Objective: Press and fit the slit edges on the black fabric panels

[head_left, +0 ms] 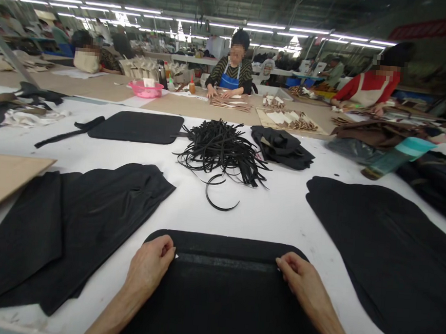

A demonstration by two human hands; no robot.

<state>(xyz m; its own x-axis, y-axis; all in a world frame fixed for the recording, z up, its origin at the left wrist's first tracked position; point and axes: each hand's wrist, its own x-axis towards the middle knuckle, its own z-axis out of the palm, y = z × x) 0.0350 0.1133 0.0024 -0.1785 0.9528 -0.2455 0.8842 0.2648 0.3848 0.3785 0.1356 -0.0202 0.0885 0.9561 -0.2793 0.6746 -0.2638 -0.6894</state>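
A black fabric panel (222, 295) with rounded far corners lies on the white table (281, 218) right in front of me. Its far edge is folded over into a band (226, 250). My left hand (149, 266) pinches the left end of that fold with curled fingers. My right hand (299, 278) pinches the right end the same way. Both hands rest on the panel near its far corners.
A pile of black straps (222, 151) lies beyond the panel. Black fabric pieces lie left (68, 221) and right (386, 257). Another black panel (137, 127) lies far left, folded black cloth (282, 147) behind. A cardboard sheet (2, 178) lies left. Other people work at the far tables.
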